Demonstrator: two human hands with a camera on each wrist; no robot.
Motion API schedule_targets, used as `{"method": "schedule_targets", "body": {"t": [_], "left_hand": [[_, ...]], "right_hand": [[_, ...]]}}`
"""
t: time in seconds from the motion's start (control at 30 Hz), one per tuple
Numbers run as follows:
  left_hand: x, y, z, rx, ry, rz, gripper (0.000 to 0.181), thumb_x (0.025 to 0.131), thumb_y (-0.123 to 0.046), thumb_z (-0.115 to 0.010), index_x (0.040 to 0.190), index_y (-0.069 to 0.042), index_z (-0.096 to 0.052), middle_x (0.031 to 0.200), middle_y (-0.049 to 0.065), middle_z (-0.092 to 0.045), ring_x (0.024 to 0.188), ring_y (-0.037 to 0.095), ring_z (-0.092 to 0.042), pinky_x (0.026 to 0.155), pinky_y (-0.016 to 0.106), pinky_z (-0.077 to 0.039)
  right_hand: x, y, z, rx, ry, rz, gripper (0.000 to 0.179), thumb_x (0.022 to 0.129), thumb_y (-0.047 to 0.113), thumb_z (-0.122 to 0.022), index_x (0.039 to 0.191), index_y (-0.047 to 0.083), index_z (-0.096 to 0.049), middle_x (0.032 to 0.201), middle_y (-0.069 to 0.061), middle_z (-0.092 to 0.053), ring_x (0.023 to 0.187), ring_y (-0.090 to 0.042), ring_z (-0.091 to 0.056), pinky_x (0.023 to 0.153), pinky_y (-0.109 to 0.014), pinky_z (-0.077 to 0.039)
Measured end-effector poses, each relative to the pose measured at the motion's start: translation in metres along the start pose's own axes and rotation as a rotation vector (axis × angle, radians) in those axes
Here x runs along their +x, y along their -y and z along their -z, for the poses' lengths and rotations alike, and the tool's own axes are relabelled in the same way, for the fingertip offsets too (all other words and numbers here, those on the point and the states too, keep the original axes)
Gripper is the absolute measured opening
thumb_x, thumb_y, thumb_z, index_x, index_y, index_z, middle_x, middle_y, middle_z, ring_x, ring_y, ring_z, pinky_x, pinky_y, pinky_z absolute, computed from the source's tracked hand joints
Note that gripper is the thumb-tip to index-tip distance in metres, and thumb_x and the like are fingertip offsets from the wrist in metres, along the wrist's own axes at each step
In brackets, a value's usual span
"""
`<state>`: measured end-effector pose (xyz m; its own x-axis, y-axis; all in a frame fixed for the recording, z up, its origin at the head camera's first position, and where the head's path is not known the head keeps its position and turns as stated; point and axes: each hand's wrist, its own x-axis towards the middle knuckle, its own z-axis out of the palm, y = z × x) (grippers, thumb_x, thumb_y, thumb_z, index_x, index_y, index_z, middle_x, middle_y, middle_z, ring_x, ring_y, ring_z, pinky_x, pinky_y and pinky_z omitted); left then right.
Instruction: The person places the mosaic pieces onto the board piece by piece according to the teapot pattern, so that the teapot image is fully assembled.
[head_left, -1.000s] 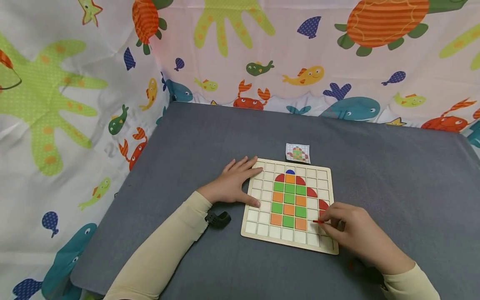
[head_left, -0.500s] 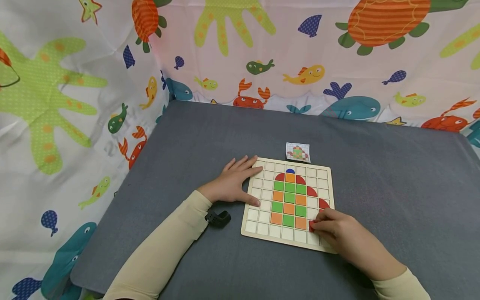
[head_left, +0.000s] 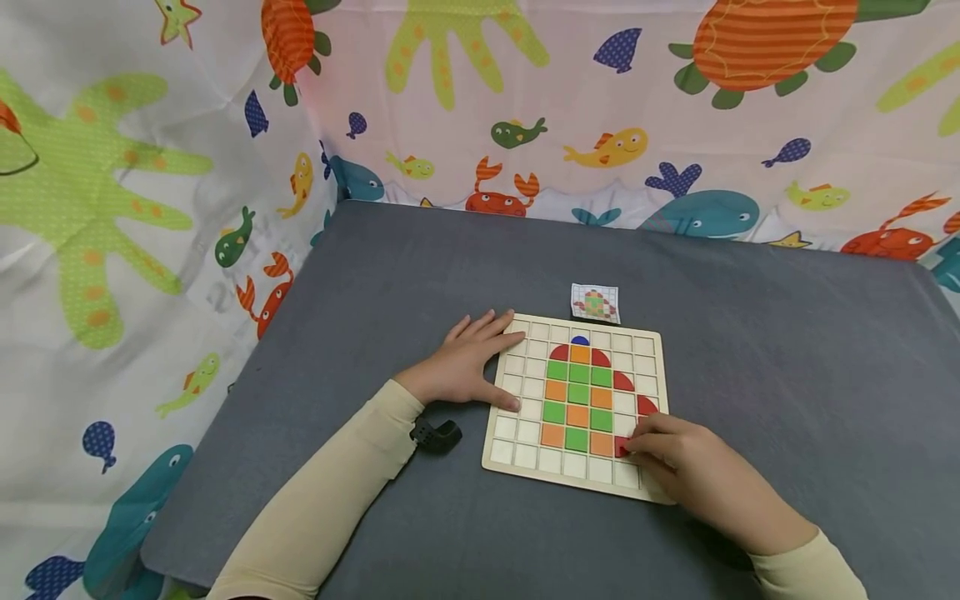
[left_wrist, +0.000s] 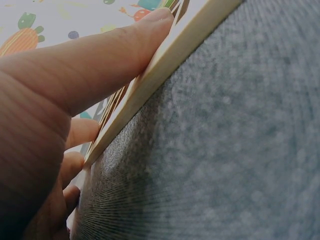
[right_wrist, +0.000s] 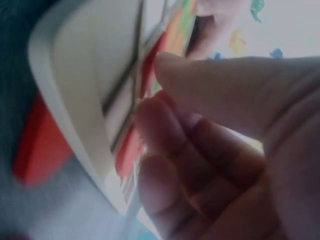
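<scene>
A wooden grid board (head_left: 540, 472) lies on the grey table, its middle cells filled with green and orange square tiles. Red rounded tiles (head_left: 623, 382) step down its right side, and a blue half-round tile (head_left: 580, 341) tops the pattern. My right hand (head_left: 693, 475) pinches a red tile (head_left: 622, 447) at a cell right of the bottom orange tile. In the right wrist view the thumb tip is on that red tile (right_wrist: 150, 65), the other fingers curled beside it. My left hand (head_left: 465, 362) rests spread on the board's left edge, thumb and fingertips over the rim.
A small pattern card (head_left: 595, 302) with a coloured grid picture lies just behind the board. In the right wrist view a loose red piece (right_wrist: 42, 142) lies on the table beside the board. A sea-animal print curtain (head_left: 442, 125) stands behind the table and along its left.
My right hand has moved slightly left and turned the red tile from edge-on to flat, bringing it to the cell beside the orange tile. The left hand has stayed in place.
</scene>
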<state>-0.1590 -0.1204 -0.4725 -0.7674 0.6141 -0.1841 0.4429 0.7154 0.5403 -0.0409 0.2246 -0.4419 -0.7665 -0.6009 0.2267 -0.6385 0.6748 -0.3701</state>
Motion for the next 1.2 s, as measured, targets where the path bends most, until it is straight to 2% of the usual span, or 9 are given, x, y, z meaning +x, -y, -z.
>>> {"method": "schedule_targets", "body": {"t": [0.17, 0.3, 0.4, 0.57, 0.7, 0.97, 1.2], "left_hand": [[0.002, -0.001, 0.000, 0.003, 0.002, -0.001, 0.112, 0.080, -0.068, -0.082, 0.169, -0.026, -0.028, 0.178, -0.002, -0.002, 0.164, 0.023, 0.005, 0.129, 0.053, 0.007], [0.003, -0.001, -0.001, 0.005, 0.014, 0.000, 0.112, 0.080, -0.069, -0.082, 0.169, -0.026, -0.028, 0.178, -0.003, -0.001, 0.164, 0.023, 0.005, 0.129, 0.052, 0.008], [0.004, -0.001, -0.001, 0.007, 0.017, 0.000, 0.112, 0.081, -0.068, -0.082, 0.169, -0.026, -0.028, 0.178, -0.003, -0.001, 0.164, 0.023, 0.005, 0.129, 0.052, 0.008], [0.003, -0.001, 0.000, 0.000, 0.011, -0.001, 0.111, 0.081, -0.066, -0.083, 0.169, -0.025, -0.029, 0.178, -0.002, -0.002, 0.164, 0.023, 0.005, 0.129, 0.052, 0.008], [0.003, 0.000, 0.000, 0.001, 0.017, 0.007, 0.112, 0.081, -0.067, -0.083, 0.169, -0.026, -0.027, 0.178, -0.004, 0.000, 0.164, 0.022, 0.007, 0.129, 0.051, 0.010], [0.001, 0.003, 0.001, -0.042, 0.033, -0.001, 0.113, 0.081, -0.063, -0.085, 0.169, -0.024, -0.026, 0.178, -0.004, 0.002, 0.164, 0.023, 0.008, 0.128, 0.052, 0.011], [0.001, 0.004, 0.001, -0.047, 0.034, 0.000, 0.114, 0.079, -0.063, -0.086, 0.169, -0.023, -0.027, 0.178, -0.003, 0.000, 0.164, 0.022, 0.008, 0.129, 0.052, 0.011]], "right_hand": [[-0.011, -0.009, 0.013, 0.025, 0.012, -0.106, 0.031, 0.074, 0.000, -0.093, 0.094, 0.021, -0.082, 0.094, 0.016, -0.068, 0.077, 0.003, -0.056, 0.063, -0.022, -0.054], [-0.025, -0.016, 0.018, 0.031, 0.078, -0.205, 0.025, 0.078, 0.007, -0.092, 0.094, 0.022, -0.081, 0.093, 0.017, -0.066, 0.078, 0.003, -0.055, 0.065, -0.023, -0.054], [-0.035, -0.021, 0.018, 0.045, 0.136, -0.274, 0.025, 0.080, 0.013, -0.092, 0.101, 0.020, -0.081, 0.096, 0.015, -0.066, 0.077, 0.004, -0.053, 0.065, -0.024, -0.053], [-0.045, -0.025, 0.018, 0.103, 0.203, -0.349, 0.032, 0.082, 0.018, -0.092, 0.111, 0.014, -0.078, 0.099, 0.010, -0.063, 0.069, 0.005, -0.046, 0.058, -0.022, -0.045], [-0.047, -0.025, 0.015, 0.125, 0.201, -0.361, 0.035, 0.081, 0.017, -0.092, 0.112, 0.012, -0.078, 0.100, 0.010, -0.062, 0.067, 0.005, -0.045, 0.057, -0.021, -0.044], [-0.043, -0.025, 0.010, 0.134, 0.155, -0.305, 0.022, 0.082, 0.014, -0.091, 0.099, 0.021, -0.079, 0.092, 0.015, -0.059, 0.064, 0.006, -0.046, 0.054, -0.021, -0.044], [-0.041, -0.023, 0.008, 0.157, 0.205, -0.368, 0.019, 0.085, 0.014, -0.089, 0.096, 0.018, -0.074, 0.090, 0.011, -0.058, 0.065, 0.003, -0.046, 0.055, -0.021, -0.044]]}}
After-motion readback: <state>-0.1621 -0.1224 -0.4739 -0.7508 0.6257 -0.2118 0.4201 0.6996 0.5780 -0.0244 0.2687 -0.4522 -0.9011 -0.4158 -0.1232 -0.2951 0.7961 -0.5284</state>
